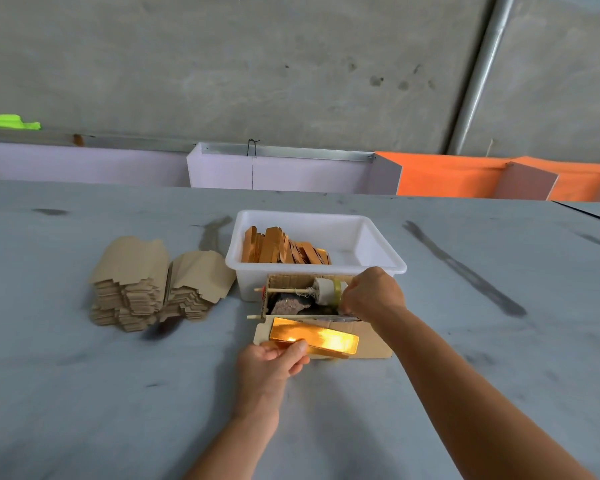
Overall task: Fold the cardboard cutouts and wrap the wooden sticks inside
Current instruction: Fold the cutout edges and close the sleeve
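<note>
My left hand [280, 358] pinches the near left end of a shiny gold folded cutout [321, 337], which lies over a flat brown cardboard piece [374, 344]. My right hand [373, 292] reaches with curled fingers into a small open cardboard box [284, 282]; what it grips is hidden. In that box lie a roll with a yellow-green edge [328, 291] on a thin wooden stick [281, 290] and some dark material. Another stick [255, 317] pokes out at the box's front. Two stacks of brown cutouts [132, 278] stand at the left.
A white plastic tub [378, 244] behind the box holds several gold wrapped pieces [284, 247] on its left side. The grey table [465, 341] stretches wide on both sides. Purple and orange panels [447, 174] line the far edge below a concrete wall.
</note>
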`<state>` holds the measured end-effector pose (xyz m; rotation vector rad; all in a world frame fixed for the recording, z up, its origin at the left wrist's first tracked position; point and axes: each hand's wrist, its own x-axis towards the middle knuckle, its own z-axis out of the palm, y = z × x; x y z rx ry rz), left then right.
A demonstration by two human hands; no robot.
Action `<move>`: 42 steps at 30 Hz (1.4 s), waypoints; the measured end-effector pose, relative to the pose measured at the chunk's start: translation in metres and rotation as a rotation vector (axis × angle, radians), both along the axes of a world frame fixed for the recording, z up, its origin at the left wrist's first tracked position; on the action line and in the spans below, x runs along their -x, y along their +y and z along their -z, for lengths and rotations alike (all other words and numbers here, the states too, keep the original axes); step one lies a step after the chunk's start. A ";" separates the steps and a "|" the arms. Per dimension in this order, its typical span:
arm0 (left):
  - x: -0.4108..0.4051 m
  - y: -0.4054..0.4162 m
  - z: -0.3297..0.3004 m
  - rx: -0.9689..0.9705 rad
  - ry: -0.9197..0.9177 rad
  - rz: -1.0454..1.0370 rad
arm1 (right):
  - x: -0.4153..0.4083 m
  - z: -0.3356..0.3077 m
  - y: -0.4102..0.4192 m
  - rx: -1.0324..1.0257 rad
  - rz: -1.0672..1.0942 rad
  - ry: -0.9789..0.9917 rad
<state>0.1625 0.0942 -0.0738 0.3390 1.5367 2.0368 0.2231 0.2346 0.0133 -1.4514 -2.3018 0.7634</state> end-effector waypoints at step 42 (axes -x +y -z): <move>-0.008 0.004 -0.008 0.066 -0.030 -0.061 | -0.053 0.033 -0.052 0.225 0.149 0.577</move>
